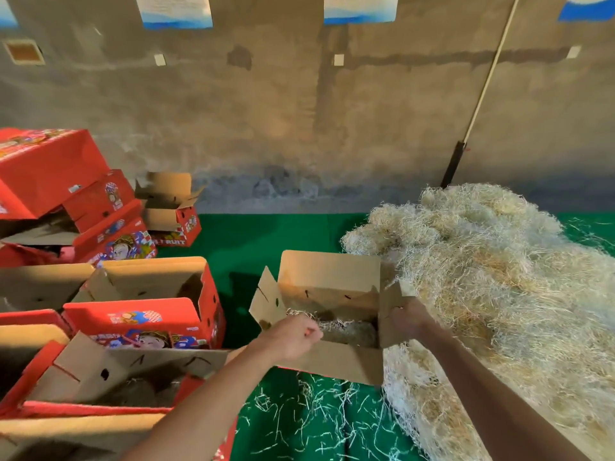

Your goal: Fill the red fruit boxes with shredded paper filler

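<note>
The open box point(329, 314) is sitting on the green tabletop point(266, 237) beside the shredded paper pile point(492, 277); the left hand point(293, 337) is clenching strands over it, the right hand point(407, 319) is grasping its right flap

Little can be read here. The clearest lettering is on the small red box point(173, 224) at about nine o'clock from the middle of the view, against the wall: along its lower front edge stand pale capitals that read "RUIT", the start of the word cut off by the box in front of it. The other red boxes at eight and nine o'clock carry a cartoon figure and small printed marks, all too blurred to make out. The white and blue notices point(361, 8) on the wall at twelve o'clock bear faint lines of print, too small to read.
</note>
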